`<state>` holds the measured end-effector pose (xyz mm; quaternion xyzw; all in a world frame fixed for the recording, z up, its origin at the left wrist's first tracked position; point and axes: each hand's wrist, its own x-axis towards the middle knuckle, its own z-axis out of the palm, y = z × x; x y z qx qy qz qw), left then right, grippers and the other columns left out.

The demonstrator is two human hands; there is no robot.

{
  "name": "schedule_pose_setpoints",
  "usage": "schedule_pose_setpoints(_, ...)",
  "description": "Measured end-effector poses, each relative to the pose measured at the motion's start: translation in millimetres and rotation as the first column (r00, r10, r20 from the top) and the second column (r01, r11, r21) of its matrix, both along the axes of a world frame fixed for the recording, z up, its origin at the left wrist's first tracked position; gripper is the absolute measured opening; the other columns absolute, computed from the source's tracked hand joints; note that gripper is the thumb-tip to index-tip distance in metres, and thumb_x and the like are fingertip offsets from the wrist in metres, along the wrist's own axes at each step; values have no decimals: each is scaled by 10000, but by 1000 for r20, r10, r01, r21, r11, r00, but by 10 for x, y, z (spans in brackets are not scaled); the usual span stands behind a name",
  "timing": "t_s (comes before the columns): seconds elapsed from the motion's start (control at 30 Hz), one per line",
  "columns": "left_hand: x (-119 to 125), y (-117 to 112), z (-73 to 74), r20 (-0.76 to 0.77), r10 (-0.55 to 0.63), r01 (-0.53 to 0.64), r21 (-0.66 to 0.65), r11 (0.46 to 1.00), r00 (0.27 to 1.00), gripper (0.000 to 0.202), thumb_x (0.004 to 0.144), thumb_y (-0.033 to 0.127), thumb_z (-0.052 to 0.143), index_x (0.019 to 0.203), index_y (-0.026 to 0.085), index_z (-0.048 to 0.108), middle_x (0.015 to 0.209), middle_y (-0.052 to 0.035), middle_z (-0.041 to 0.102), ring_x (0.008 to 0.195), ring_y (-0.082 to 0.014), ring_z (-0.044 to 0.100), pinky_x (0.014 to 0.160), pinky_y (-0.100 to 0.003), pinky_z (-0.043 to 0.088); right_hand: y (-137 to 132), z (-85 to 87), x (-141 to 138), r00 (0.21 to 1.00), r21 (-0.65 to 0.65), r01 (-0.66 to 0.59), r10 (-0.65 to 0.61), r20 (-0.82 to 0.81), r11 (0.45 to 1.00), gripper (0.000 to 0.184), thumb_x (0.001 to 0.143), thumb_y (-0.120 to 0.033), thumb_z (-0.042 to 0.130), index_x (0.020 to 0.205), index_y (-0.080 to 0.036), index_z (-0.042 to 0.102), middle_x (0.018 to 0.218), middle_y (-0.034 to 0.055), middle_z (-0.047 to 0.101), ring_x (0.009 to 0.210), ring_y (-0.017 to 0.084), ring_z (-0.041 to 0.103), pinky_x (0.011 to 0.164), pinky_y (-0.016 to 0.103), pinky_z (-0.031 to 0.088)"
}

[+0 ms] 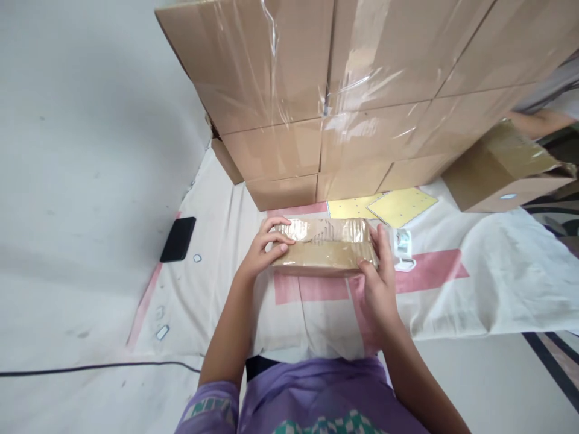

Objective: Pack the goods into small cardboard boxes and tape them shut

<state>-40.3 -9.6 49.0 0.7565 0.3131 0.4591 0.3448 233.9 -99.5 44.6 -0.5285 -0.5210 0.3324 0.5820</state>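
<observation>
A small cardboard box point(323, 256) with shiny clear tape across its top is between my two hands, over the cloth-covered table. My left hand point(268, 244) grips its left end, thumb and fingers lying on the top edge. At the right end my right hand point(379, 265) holds on, its thumb on the near edge and its fingers along the far side. Whether the box rests on the cloth or is slightly raised, I cannot tell.
Taped cardboard boxes point(275, 147) are stacked behind my hands. An open carton point(497, 172) stands to the right, with another person's arm point(545, 122) beyond it. A black phone-like object point(178, 239) lies at left on the cloth point(217, 289). A black cable point(99, 366) runs at lower left.
</observation>
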Motion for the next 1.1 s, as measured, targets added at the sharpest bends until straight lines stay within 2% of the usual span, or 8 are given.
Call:
schedule_pose_setpoints(0.3, -42, -28, 194, -212, -22, 11, -52, 999, 977, 209, 949, 395, 641, 885, 254, 781, 1334, -120, 554, 1315, -308, 494, 1157, -524, 363, 64, -31, -10, 995, 3, 45, -46, 89, 999, 698, 951, -208, 441, 1608, -375, 277, 1648, 0, 339, 1507, 262, 351, 1233, 565, 347)
schedule_pose_setpoints(0.53, 45, -224, 390, -357, 167, -100, 199, 975, 919, 239, 925, 373, 668, 1145, 306, 733, 1321, -69, 648, 1417, -319, 411, 1195, -552, 269, -77, -67, 40, 999, 82, 51, -52, 5, 995, 599, 1029, -344, 469, 1601, -353, 293, 1613, 63, 392, 1463, 286, 412, 1185, 551, 401)
schedule_pose_setpoints(0.7, 238, -468, 558, -453, 276, -102, 373, 922, 848, 388, 881, 349, 723, 1265, 329, 669, 1351, -47, 665, 1384, -346, 464, 1192, -574, 162, -204, -210, 504, 938, 212, 346, -345, -45, 914, 405, 998, -357, 526, 1395, -274, 538, 1443, 102, 531, 1349, 310, 509, 1120, 564, 426)
schedule_pose_setpoints(0.8, 518, -666, 509, -292, 309, -119, 524, 843, 905, 353, 822, 280, 763, 1165, 336, 700, 1186, -34, 734, 1184, -324, 608, 1092, -531, 302, -34, -351, 975, 874, 150, 485, -485, -36, 862, 324, 958, -337, 548, 1261, -237, 599, 1328, 104, 584, 1282, 299, 550, 1090, 534, 440)
schedule_pose_setpoints(0.9, 998, -922, 243, -103, 258, -134, 641, 756, 961, 196, 823, 220, 730, 984, 330, 712, 769, 7, 710, 680, -209, 611, 773, -410, 407, 298, -531, 1367, 884, 30, 466, -463, -69, 885, 300, 901, -353, 585, 1176, -236, 606, 1264, 83, 614, 1190, 271, 600, 1011, 476, 496)
schedule_pose_setpoints(0.97, 1392, -1061, 10, -174, 119, -4, 550, 835, 977, 130, 865, 244, 684, 972, 314, 708, 647, 11, 643, 562, -183, 542, 637, -365, 377, 506, -650, 1504, 914, -80, 371, -379, -143, 925, 298, 874, -373, 590, 1138, -234, 597, 1196, 70, 644, 1081, 239, 641, 916, 415, 538)
schedule_pose_setpoints(1.03, 1784, -1109, -189, -296, 27, 39, 216, 976, 955, 187, 928, 273, 615, 1092, 304, 700, 738, -19, 684, 634, -190, 594, 656, -348, 417, 634, -739, 1544, 930, -156, 279, -307, -201, 948, 305, 875, -399, 567, 1129, -232, 590, 1111, 58, 667, 977, 218, 658, 836, 373, 548)
schedule_pose_setpoints(1.1, 2123, -1047, -311, -317, -15, -20, -108, 994, 948, 300, 943, 342, 608, 1235, 283, 643, 759, -16, 672, 674, -193, 615, 673, -333, 432, 666, -783, 1525, 943, -166, 253, -282, -178, 953, 302, 887, -419, 543, 1113, -226, 596, 1038, 47, 672, 926, 214, 650, 810, 359, 537)
